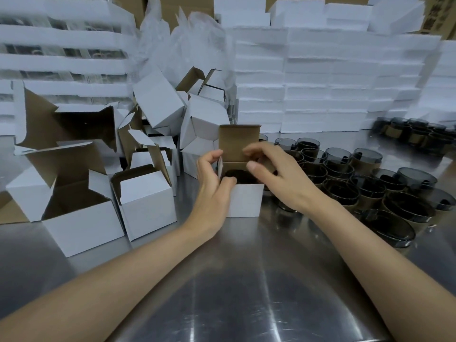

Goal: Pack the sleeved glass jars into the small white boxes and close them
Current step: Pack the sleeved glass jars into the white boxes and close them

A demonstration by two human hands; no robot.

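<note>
A small white box [246,199] stands open on the steel table [234,280], its brown lid flap [238,141] upright at the back. A dark glass jar [235,175] sits inside it, mostly hidden. My left hand [213,183] holds the box's left side, its fingers curled round the left side flap. My right hand [274,174] is over the right side of the opening, fingers curled on the right side flap. Several sleeved dark glass jars [365,183] stand in rows to the right.
Open white boxes [145,206] stand and lie heaped on the left of the table. Stacks of white foam blocks [320,90] form a wall at the back. More jars [417,133] sit at the far right.
</note>
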